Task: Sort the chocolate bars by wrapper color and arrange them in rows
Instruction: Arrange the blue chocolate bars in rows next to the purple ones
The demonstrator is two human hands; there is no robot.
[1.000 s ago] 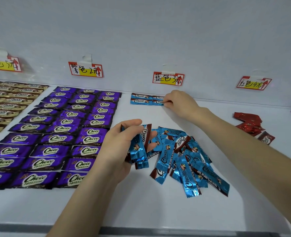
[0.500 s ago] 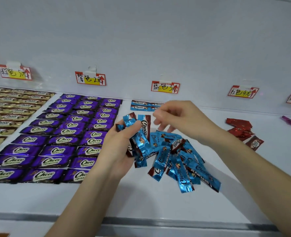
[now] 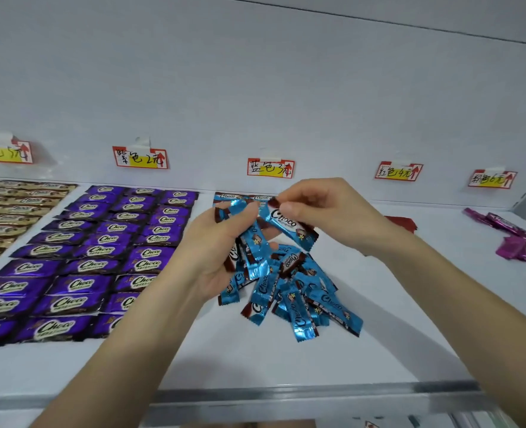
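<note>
At your far left the gold-wrapped bars (image 3: 11,211) and the purple Choco bars (image 3: 101,257) already lie in tidy rows, so the risk begins at your left hand (image 3: 215,245). Its fingers curl round a fanned bundle of blue bars (image 3: 252,242) held above the shelf (image 3: 255,359). Slacken that grip and the foil wrappers (slippery, by the look of them) may slide out and knock the purple rows just beside it askew. Behind the bundle, the started blue row (image 3: 229,196) sits at the back under the blue price tag (image 3: 270,168), and a careless reach could shove it crooked. Your right hand (image 3: 329,208) pinches one blue Choco bar (image 3: 286,225) by its end between thumb and fingertips. The bar lies close against the bundle, so pulling it away at an angle may drag a neighbour along. The loose blue pile (image 3: 304,298) lies under your wrists, where a forearm could scatter it toward the red wrappers (image 3: 403,222) and pink wrappers (image 3: 514,239), mixing colours.
</note>
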